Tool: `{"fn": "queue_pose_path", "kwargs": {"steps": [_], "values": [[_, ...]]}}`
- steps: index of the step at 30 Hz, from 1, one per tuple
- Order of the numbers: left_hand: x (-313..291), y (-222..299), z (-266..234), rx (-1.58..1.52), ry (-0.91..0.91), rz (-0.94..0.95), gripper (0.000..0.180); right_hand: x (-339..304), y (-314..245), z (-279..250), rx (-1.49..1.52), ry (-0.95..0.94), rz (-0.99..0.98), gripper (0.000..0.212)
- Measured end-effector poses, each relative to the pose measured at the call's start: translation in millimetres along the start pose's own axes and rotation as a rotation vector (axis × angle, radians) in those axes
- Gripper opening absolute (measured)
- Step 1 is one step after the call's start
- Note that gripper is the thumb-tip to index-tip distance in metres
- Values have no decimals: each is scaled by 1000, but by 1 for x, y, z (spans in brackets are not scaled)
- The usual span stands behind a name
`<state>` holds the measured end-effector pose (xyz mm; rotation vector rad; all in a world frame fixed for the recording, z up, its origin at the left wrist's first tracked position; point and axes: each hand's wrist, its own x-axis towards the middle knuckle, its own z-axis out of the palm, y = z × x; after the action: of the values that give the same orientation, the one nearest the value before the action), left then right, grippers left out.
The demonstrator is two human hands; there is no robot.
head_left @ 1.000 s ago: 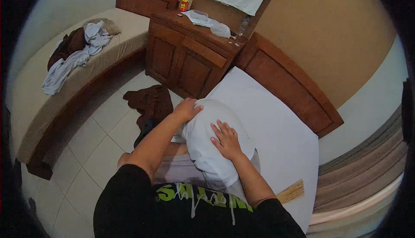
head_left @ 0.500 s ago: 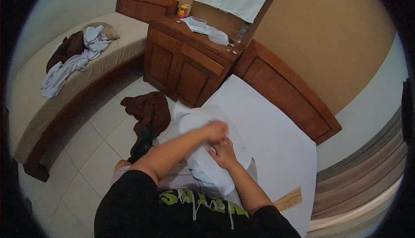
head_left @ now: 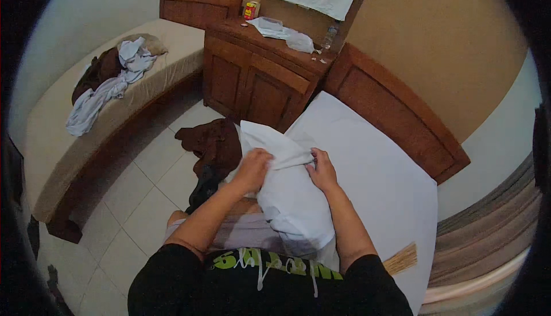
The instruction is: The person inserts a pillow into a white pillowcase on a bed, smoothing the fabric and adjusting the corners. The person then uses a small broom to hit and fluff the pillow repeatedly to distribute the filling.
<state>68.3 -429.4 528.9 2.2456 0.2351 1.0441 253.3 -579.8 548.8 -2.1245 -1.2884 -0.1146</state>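
Here both hands work the far end of the white-covered pillow (head_left: 298,204), across the lap (head_left: 244,231) at the bed's (head_left: 381,167) left edge: left hand (head_left: 253,171) curled, grip unclear; right hand (head_left: 323,171) pinching a fold (head_left: 291,160). Apparently it's cover-straightening; next likely calls for even tension.

I see the left hand (head_left: 252,171) grip the pillow (head_left: 294,196) at ten o'clock, the right hand (head_left: 323,171) at two; brush (head_left: 403,258) at four.
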Motion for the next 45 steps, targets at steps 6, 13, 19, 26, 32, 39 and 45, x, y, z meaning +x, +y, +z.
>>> {"fn": "queue_pose_path", "kwargs": {"steps": [6, 13, 19, 26, 32, 39, 45], "values": [[-27, -25, -32, -15, -175, -226, 15, 5, -4, -3, -211, -194, 94, 38], [-19, 72, -51, -276, -802, -402, 14, 3, 2, 3, -315, -62, -1, 36], [-49, 29, -24, -317, -415, -140, 27, 4, 40, 8, -102, 89, -69, 14], [-4, 114, -63, -22, -1094, -298, 23, -31, 18, -21, -294, -72, 166, 31], [-5, 62, -38, -192, -598, -21, 21, -61, 58, -62, 699, -512, 574, 30], [-31, 43, 5, 197, -613, 87, 44, -75, 114, -36, 686, 12, 781, 49], [-50, 40, 8, 154, -682, 96, 54, -77, 175, -6, 528, -253, 939, 64]]}}
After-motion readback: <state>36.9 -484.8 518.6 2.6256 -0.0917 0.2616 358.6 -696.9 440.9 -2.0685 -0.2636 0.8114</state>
